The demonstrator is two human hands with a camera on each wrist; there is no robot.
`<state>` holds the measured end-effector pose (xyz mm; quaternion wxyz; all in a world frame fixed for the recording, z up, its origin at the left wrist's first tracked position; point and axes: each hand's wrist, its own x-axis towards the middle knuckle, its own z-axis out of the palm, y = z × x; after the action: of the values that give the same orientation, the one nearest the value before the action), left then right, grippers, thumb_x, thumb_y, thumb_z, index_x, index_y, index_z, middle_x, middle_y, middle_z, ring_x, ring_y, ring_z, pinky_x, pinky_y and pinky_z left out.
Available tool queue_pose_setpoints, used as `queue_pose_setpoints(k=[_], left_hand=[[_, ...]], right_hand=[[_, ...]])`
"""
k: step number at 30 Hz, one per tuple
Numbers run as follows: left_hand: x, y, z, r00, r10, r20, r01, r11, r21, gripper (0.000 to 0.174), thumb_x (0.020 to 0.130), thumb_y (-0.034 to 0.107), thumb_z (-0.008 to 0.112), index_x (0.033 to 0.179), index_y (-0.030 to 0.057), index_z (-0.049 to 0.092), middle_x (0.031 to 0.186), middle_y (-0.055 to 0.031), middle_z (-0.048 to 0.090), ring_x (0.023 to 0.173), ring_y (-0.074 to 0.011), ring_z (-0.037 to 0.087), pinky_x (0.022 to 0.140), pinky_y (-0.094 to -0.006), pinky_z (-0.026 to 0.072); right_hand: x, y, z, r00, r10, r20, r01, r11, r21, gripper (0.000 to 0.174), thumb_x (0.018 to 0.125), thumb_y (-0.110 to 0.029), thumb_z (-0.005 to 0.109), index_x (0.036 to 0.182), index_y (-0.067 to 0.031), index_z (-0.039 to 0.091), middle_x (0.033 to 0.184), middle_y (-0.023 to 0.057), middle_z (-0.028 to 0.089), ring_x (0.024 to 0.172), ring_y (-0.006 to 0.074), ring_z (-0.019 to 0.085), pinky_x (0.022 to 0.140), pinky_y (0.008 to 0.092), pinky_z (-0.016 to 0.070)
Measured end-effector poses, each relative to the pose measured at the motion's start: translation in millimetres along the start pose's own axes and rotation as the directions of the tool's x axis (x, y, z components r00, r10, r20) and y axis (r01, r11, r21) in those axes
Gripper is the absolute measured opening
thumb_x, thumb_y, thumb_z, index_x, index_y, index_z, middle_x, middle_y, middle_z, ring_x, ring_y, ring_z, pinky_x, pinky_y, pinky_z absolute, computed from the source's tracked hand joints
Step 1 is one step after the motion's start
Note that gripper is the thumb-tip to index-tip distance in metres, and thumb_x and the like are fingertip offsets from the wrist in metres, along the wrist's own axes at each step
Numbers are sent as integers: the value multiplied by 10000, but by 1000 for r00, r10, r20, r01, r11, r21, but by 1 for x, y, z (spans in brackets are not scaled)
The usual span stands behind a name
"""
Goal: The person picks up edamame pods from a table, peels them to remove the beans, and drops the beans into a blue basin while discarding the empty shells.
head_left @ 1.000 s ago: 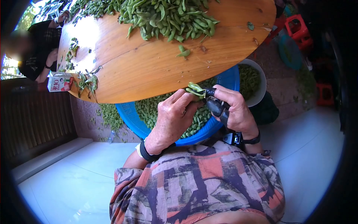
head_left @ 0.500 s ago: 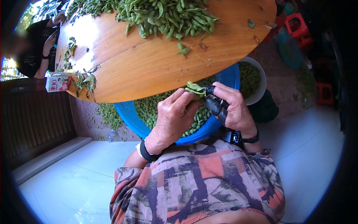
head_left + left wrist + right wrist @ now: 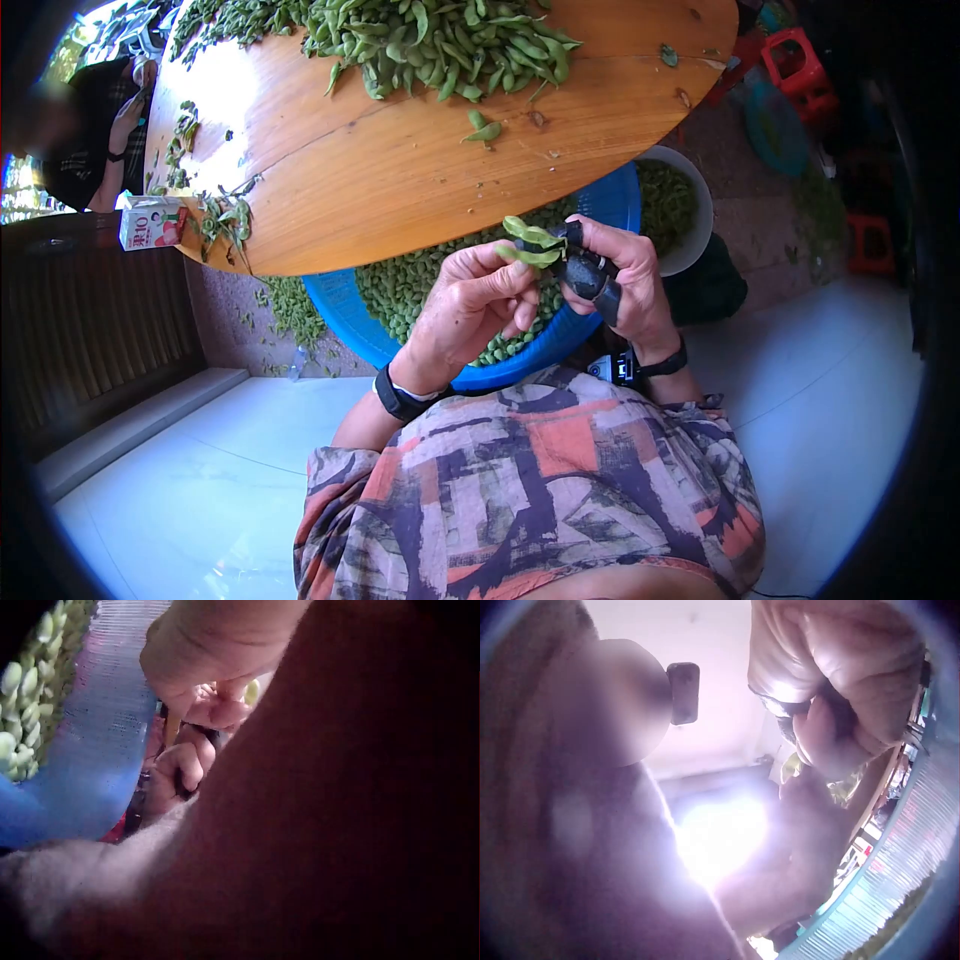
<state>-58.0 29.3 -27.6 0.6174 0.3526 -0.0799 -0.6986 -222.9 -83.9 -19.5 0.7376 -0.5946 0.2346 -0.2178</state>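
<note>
Over the blue basket (image 3: 335,312) of shelled green beans (image 3: 393,298), both hands meet at green soybean pods (image 3: 530,233). My left hand (image 3: 470,305) pinches the lower pod between thumb and forefinger, its other fingers curled below. My right hand (image 3: 637,280) grips the pods' right end with thumb and forefinger, both wearing black covers (image 3: 582,275). In the left wrist view the basket wall (image 3: 112,705) and beans (image 3: 26,712) show at left, while the forearm hides much of the work. Glare washes out part of the right wrist view, with the basket edge (image 3: 900,859) at right.
A wooden table (image 3: 370,190) stands ahead, bearing a pod heap (image 3: 440,50), leafy scraps (image 3: 228,220) and a drink carton (image 3: 152,225). A white tub (image 3: 690,210) of green pieces stands at right. Red stools (image 3: 800,75) are farther off. Another person (image 3: 95,135) sits at left.
My left fingers have shifted from bunching over the pods to pinching the lower one, and the pods now show spread apart. The right hand stays on them, slightly turned. The other person's hands moved.
</note>
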Motion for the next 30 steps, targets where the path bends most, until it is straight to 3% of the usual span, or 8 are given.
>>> queue_pose_setpoints(k=[3,5,8,14,21,23,28,30], left_hand=[[-1,1,5,1000,-21,9,21,1000,16,144,917,118,659,977,-13,656,743,-53,655,607,-102,600,502,-217,455],[-3,-3,16,931,351,-96,-189,691,697,188,880,118,713,994,-24,668,764,-45,678,634,-46,562,555,-196,454],[-3,-1,17,929,366,-47,-172,541,823,218,853,104,741,1020,-21,678,768,-33,687,660,-6,521,590,-181,447],[-2,-3,10,960,265,-88,-123,685,718,222,928,153,654,809,-11,565,615,3,593,530,-53,536,479,-232,428],[-6,-1,7,951,309,22,-203,567,799,142,993,106,508,904,-4,517,645,-60,593,541,-131,578,499,-290,461],[-6,-4,5,893,413,179,-317,292,902,114,992,69,458,917,-15,468,633,-108,561,550,-221,583,522,-341,459],[-7,-13,3,913,400,81,-234,352,906,189,985,56,374,1115,-32,479,631,-69,573,535,-140,553,518,-286,460],[-6,-18,-1,939,342,-21,-227,667,710,63,956,29,416,961,-10,464,680,-69,565,557,-150,543,532,-293,449]], right_hand=[[-3,8,-2,998,56,6,-57,991,123,189,868,-39,488,967,12,641,671,-13,541,580,55,520,507,207,389],[-4,6,-1,997,83,7,-83,981,173,174,863,-25,506,966,9,642,660,-24,538,581,45,511,511,200,380],[-3,-11,8,990,118,-72,-127,982,-136,126,845,-17,560,945,14,629,684,27,565,605,72,515,547,226,401],[-1,-10,19,977,-211,-25,170,847,-504,228,706,84,567,924,28,604,750,161,553,665,302,575,609,330,446],[-1,-6,27,960,-278,-28,222,821,-526,256,675,100,553,918,33,593,776,163,545,718,353,586,615,361,456],[-2,-4,31,947,-320,-27,237,753,-613,268,674,99,562,932,29,592,797,168,549,742,371,587,628,371,467],[-5,9,41,899,-436,-43,284,656,-699,265,694,79,577,953,25,591,807,180,550,775,409,584,640,388,482],[-4,11,39,911,-411,-46,263,662,-702,220,725,66,584,940,22,600,804,168,583,730,339,620,633,364,481]])
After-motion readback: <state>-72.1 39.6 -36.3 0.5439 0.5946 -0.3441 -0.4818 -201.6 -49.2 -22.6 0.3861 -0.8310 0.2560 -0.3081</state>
